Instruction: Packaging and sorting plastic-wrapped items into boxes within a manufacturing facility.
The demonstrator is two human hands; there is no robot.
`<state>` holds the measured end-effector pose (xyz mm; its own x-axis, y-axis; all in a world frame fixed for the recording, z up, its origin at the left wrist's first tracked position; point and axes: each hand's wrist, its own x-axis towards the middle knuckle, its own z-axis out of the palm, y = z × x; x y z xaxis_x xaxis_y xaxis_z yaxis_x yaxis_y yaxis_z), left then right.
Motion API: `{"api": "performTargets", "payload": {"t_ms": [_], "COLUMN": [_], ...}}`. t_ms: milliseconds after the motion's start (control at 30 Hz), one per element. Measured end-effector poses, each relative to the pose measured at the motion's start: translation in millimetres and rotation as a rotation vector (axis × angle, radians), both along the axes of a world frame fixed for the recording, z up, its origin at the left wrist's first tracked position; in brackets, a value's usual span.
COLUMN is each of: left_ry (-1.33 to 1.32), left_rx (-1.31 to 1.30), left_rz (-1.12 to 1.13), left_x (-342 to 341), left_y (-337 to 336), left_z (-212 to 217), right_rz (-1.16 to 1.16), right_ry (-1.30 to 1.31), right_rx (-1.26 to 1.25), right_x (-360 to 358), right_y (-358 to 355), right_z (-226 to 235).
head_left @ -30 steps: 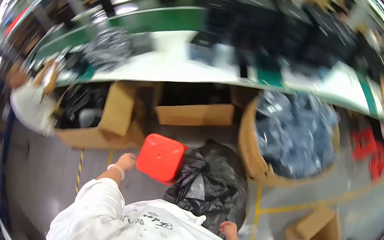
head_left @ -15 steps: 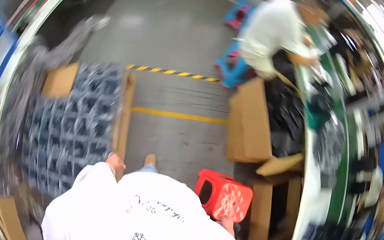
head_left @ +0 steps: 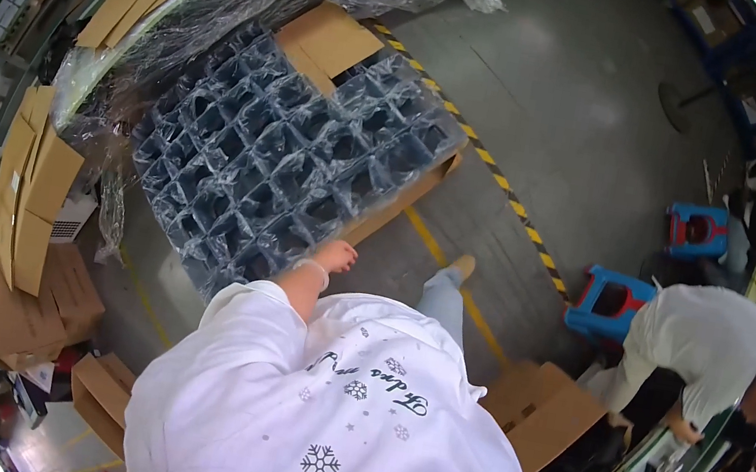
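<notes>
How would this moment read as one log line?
left hand: near plastic-wrapped dark pieces, contact unclear | right hand: out of view | around: blue stool, cardboard box

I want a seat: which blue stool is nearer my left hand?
The lower blue stool, at the end of the striped floor line; the upper one is farther from your left hand.

Blue stool [head_left: 595,323] beside striped floor tape [head_left: 505,183]

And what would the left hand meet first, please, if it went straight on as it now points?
The left hand would probably meet the cardboard side along the plastic-wrapped dark items first, though depth is unclear there.
</notes>
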<state>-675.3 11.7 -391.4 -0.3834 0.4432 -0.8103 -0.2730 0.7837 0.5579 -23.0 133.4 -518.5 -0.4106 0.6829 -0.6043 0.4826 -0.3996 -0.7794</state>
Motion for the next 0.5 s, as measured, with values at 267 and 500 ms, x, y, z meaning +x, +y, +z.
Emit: {"api": "performTargets", "payload": {"t_ms": [267, 500], "left_ry": [-0.035, 0.027], "left_rx": [-0.106, 0.245], "left_rz": [-0.046, 0.276], "left_x": [3.0, -67.1], "left_y": [85.2, 242.3], "left_z": [9.4, 44.5], "right_rz": [-0.072, 0.054], "right_ry": [-0.237, -0.39], "right_rx": [-0.227, -0.081], "right_x": [-24.2, -325.7], "right_y": [229.9, 501.9], "right_z": [39.4, 171.0]}}
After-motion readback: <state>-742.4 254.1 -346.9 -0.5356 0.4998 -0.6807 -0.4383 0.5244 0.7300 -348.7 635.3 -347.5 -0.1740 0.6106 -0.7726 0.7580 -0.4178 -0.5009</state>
